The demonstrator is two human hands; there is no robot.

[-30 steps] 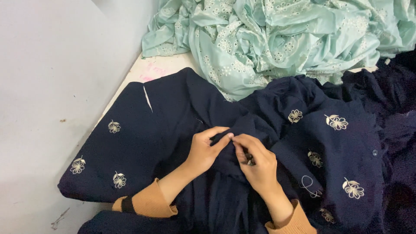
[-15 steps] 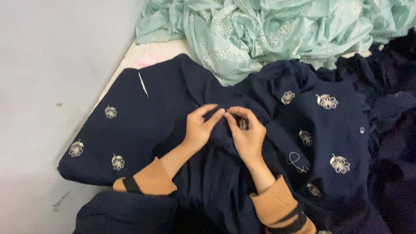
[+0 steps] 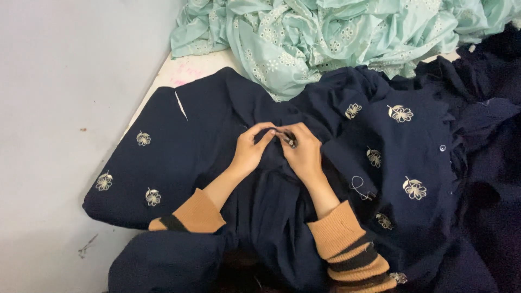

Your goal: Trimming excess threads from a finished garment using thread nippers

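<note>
A person seated at a white worktable works on a dark navy garment embroidered with pale flower motifs, spread flat in front of them and spilling over the table's near edge. The two hands meet at the middle of the cloth. The left hand pinches a small fold of the navy fabric between thumb and fingers, its knuckles turned toward the right hand. The right hand is closed, fingertips pressed against those of the left, gripping a small metal tool whose shiny end shows just at the point where the hands touch; what kind of tool it is cannot be told from here. The garment lies under both hands and runs out on every side of them: a broad panel with three flowers to the left, a bunched panel with more flowers and a row of small buttons to the right. A loose loop of white thread lies on the cloth just beside the right forearm. Both wrists wear tan knitted cuffs with dark stripes. Beyond the hands, at the far side of the table, a heap of mint-green eyelet fabric lies crumpled, its lower edge overlapping the navy garment. Grey floor fills the left.
</note>
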